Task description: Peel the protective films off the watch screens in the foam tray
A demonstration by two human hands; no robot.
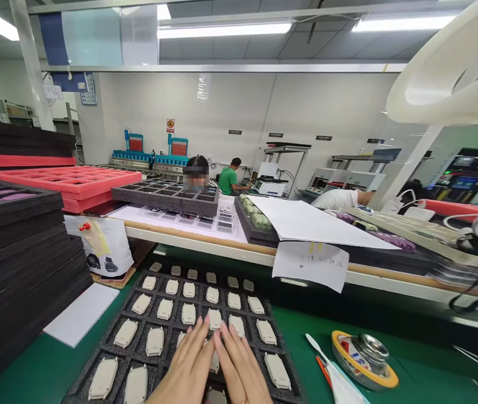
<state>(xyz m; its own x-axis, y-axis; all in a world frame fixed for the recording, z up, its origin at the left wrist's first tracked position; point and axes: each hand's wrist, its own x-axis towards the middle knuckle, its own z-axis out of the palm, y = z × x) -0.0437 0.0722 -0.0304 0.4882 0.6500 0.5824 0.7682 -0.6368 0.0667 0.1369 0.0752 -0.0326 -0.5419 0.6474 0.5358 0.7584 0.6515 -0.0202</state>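
A black foam tray (140, 343) lies before me on the green bench, its compartments holding rows of beige plastic housings (104, 379) shaped like watch cases. Both my hands are over the tray's front middle, with fingers stretched out and close together. My left hand (186, 365) points forward, its fingertips next to a housing (214, 318) in a middle row. My right hand (241, 365) is beside it, the index fingers nearly meeting. Neither hand visibly grips anything. Several housings under the palms are partly hidden, and I cannot tell whether the fingers touch them.
Black foam trays (19, 292) are stacked at the left, with red foam trays (74, 179) behind. A white card (82, 314) lies left of my tray. Right are a yellow-rimmed round container (365, 362) and a white-handled tool (321, 348). A loaded shelf (205, 238) crosses ahead; people sit beyond.
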